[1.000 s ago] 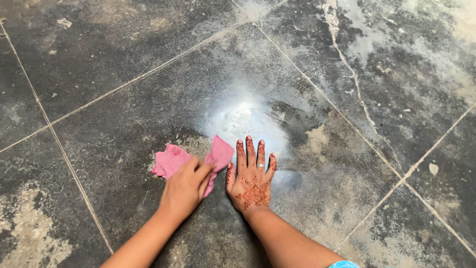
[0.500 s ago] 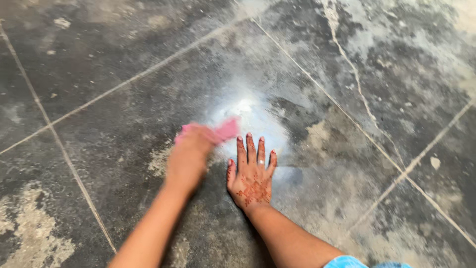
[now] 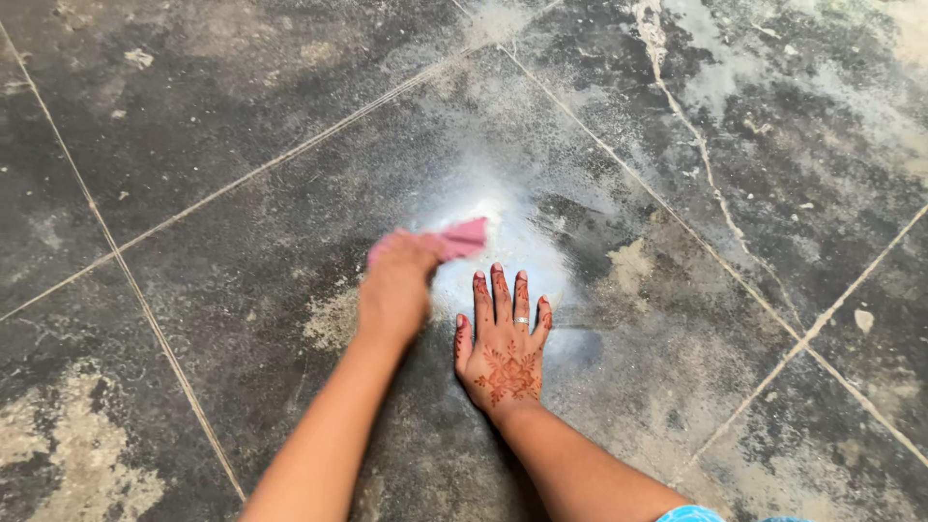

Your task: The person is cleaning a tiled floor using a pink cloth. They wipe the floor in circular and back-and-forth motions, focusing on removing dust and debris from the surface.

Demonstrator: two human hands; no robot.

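My left hand (image 3: 394,286) presses a pink cloth (image 3: 462,238) onto a dark stone floor tile (image 3: 271,232); only the cloth's far edge shows past my fingers. The cloth lies at the near edge of a patch of white powder (image 3: 503,232) spread on the tile. My right hand (image 3: 507,338), with reddish-brown patterns on its back and a ring on one finger, rests flat on the floor just right of the left, fingers spread and pointing at the powder. It holds nothing.
The floor is large dark tiles with pale joint lines (image 3: 145,309) and worn, dusty patches (image 3: 77,454). A pale streak (image 3: 696,155) runs across the tiles at the upper right. A blue sleeve edge (image 3: 691,513) shows at the bottom.
My left hand has pushed the pink cloth forward and to the right, from beside my right hand's wrist up to the white powder. My right hand has stayed flat on the floor.
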